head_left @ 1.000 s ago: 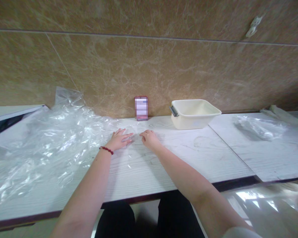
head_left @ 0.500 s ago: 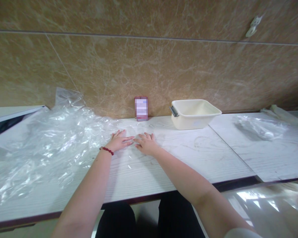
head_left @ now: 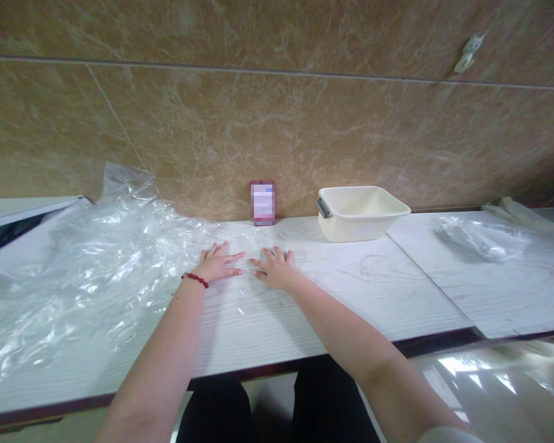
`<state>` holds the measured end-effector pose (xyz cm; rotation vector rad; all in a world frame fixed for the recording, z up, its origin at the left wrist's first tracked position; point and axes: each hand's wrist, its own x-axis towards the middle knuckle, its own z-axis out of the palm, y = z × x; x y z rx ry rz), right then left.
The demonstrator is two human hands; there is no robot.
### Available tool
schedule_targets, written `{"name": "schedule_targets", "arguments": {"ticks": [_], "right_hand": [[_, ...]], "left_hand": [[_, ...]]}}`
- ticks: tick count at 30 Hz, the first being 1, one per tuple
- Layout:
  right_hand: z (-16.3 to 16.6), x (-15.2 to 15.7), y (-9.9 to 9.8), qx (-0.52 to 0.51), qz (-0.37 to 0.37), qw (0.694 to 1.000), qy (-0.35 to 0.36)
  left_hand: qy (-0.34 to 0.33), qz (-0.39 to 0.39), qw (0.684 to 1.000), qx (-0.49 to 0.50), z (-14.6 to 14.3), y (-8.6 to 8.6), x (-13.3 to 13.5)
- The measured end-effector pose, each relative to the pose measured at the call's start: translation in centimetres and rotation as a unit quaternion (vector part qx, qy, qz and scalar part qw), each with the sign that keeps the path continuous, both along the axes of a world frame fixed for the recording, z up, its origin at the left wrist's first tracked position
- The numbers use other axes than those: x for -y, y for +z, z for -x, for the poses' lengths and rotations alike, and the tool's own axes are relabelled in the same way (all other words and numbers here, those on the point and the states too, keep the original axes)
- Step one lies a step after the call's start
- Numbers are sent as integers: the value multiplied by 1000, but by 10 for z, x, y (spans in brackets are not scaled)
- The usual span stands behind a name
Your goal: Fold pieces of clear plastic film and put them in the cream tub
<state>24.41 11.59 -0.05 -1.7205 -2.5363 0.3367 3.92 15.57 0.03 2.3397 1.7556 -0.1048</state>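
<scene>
My left hand lies flat with its fingers spread, at the right edge of a large heap of clear plastic bags. A red bead bracelet circles that wrist. Just to the right, my right hand rests palm down, fingers apart. Beneath both hands there seems to be a thin clear plastic bag on the white wood-grain table; its outline is hard to make out. Neither hand grips anything, and a small gap separates them.
A phone leans upright against the brown marbled wall. Right of it stands a cream plastic bin with a grey handle. More clear plastic lies at the far right. A white box sits at the left.
My left hand has shifted slightly left and its fingers have spread wider. The right hand's fingers have fanned out a little, and the gap between the hands has grown.
</scene>
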Motion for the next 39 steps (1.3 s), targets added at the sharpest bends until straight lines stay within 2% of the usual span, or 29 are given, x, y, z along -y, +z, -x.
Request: {"name": "schedule_targets", "arguments": {"ticks": [6,9,13,17,21,28,34,39], "right_hand": [[-2,-4,1,-26,-27,999,-7],[-13,-10,10,-44,-70,993,-80],[-51,-20,24,-45,-95,976,-189],[-87,-25,28,-19,-50,969,-241],[-96,-26,24,-1,0,970,-242],[-81,-25,20,-7,-2,969,-245],[-70,-17,29,-83,-7,973,-214],[-71,-4,35,-155,43,973,-166]], "left_hand": [[-11,-12,1000,7,1,0,-1],[-33,-47,998,25,0,3,0],[-62,-101,992,45,-11,6,5],[-116,-99,987,57,-32,5,14],[-155,-85,982,69,-53,3,25],[-213,-66,972,75,-78,0,44],[-218,-34,974,46,-81,-5,54],[-210,-43,974,69,-81,4,59]]}}
